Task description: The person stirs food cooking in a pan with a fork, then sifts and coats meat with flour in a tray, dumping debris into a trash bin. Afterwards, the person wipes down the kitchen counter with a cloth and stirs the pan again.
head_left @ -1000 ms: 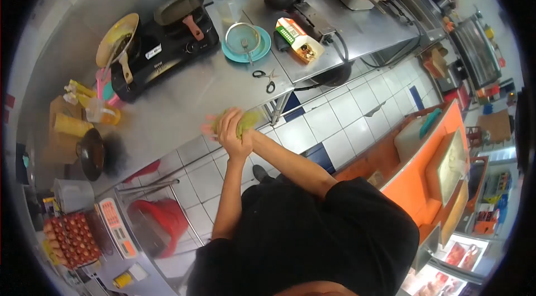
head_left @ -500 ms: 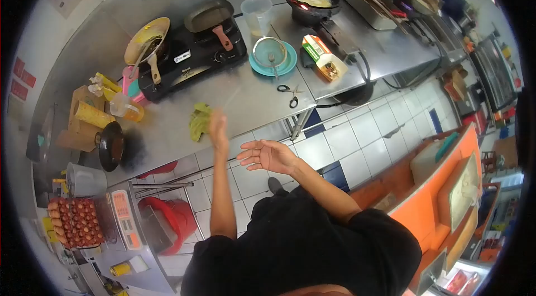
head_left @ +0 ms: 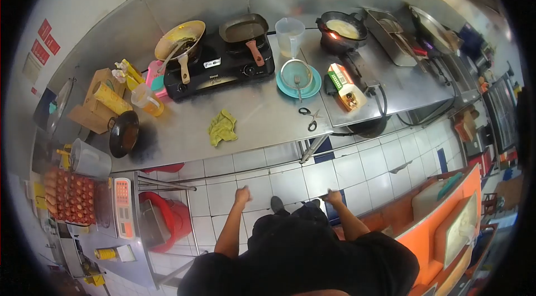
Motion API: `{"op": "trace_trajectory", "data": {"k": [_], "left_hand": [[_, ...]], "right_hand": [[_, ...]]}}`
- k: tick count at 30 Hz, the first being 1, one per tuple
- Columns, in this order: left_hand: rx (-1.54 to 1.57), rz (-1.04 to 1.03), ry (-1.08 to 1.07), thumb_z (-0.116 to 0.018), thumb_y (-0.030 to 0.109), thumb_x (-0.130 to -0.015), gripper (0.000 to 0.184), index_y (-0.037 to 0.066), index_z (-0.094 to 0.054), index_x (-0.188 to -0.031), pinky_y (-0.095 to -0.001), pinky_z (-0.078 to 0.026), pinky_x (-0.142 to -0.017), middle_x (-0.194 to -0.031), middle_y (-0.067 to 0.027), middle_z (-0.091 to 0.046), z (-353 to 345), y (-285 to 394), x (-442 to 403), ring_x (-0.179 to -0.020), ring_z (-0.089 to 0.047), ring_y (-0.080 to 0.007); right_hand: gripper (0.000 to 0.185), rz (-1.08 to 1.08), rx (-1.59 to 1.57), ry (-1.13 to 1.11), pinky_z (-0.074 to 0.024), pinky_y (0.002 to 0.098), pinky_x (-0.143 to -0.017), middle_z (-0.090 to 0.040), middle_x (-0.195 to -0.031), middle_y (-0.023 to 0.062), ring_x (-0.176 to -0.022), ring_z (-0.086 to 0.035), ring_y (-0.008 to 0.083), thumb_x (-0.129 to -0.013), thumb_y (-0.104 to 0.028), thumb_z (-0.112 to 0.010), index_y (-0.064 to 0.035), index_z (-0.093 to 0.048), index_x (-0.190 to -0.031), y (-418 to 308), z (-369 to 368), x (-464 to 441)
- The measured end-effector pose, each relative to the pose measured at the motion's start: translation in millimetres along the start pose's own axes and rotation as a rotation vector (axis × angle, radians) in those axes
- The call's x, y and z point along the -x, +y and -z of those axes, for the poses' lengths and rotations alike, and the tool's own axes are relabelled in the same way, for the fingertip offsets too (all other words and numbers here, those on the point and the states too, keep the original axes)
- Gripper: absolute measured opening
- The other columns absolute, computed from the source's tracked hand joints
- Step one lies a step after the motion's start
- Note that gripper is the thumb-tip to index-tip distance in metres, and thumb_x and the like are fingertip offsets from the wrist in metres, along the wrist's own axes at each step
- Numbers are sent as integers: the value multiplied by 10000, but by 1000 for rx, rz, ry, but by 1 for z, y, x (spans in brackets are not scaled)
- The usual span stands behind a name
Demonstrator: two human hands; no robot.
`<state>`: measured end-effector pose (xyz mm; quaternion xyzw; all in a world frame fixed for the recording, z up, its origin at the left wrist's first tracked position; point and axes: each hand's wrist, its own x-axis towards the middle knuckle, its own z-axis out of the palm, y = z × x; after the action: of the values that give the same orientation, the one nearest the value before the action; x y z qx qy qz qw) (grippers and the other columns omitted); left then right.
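Observation:
My left hand [head_left: 243, 195] hangs low in front of my body over the tiled floor, its fingers curled closed. Level with it on the other side, my right hand [head_left: 333, 197] also has its fingers folded in. Neither hand touches the counter, and nothing shows in either one. Closest to them on the steel counter [head_left: 262, 123] lies a crumpled yellow-green cloth [head_left: 223, 128]. Black-handled scissors [head_left: 310, 118] rest near the counter's front edge. Behind the scissors, a strainer [head_left: 295, 74] with a fork [head_left: 297, 81] sits on a turquoise plate [head_left: 312, 87].
A two-burner stove [head_left: 223, 75] carries a yellowed pan [head_left: 180, 39] and a dark square pan [head_left: 244, 28]. To the right stand a black pot [head_left: 341, 32] and a food carton [head_left: 346, 88]. Egg trays [head_left: 72, 198], a red bin [head_left: 177, 223] and an orange counter [head_left: 435, 234] flank the floor.
Both hands have dropped from near the counter edge toward my body and moved apart. Their open fingers have closed. My view has shifted, while the cloth stays on the counter.

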<state>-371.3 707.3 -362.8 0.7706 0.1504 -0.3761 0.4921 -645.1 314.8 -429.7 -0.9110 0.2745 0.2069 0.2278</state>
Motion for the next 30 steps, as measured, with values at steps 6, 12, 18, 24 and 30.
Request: {"op": "trace_trajectory", "data": {"k": [6, 12, 18, 24, 30], "left_hand": [[-1496, -597, -441, -635, 318, -870, 363, -33, -675, -958, -479, -604, -584, -887, -181, -665, 55, -135, 12, -858, -684, -352], [-134, 291, -129, -506, 88, -840, 285, -45, -607, -1071, -464, -568, -525, -921, -237, -655, 9, -158, 36, -768, -693, -384], [51, 211, -178, -541, 161, -905, 226, 14, -597, -1067, -415, -566, -541, -852, -179, -681, -12, -94, 26, -709, -707, -325], [-30, 170, -176, -557, 201, -931, 285, 5, -562, -1137, -412, -600, -658, -965, -201, -694, -6, -68, 10, -793, -731, -314], [-74, 190, -149, -525, 179, -937, 222, 32, -584, -1093, -382, -588, -552, -865, -168, -716, -19, -72, 9, -694, -727, -272]], "right_hand": [[186, -417, 2, -350, -577, 402, -736, -745, -948, 101, -881, -728, 245, -882, -258, -641, -108, -739, -930, 100, -103, 47], [253, 72, 256, -376, -561, 471, -806, -726, -1034, 180, -1021, -702, 313, -868, -228, -641, -16, -712, -985, 68, -115, 51], [489, -514, -422, 94, -554, 408, -845, -717, -914, 259, -921, -723, 336, -874, -423, -539, 27, -730, -869, -37, -4, 75], [475, -298, -290, 150, -542, 455, -869, -693, -1031, 271, -972, -680, 414, -908, -417, -548, 12, -710, -1035, 17, -67, 3], [348, -569, -794, 329, -560, 406, -847, -726, -1015, 200, -959, -709, 337, -814, -267, -678, -5, -710, -1040, -21, -29, 32]]}}
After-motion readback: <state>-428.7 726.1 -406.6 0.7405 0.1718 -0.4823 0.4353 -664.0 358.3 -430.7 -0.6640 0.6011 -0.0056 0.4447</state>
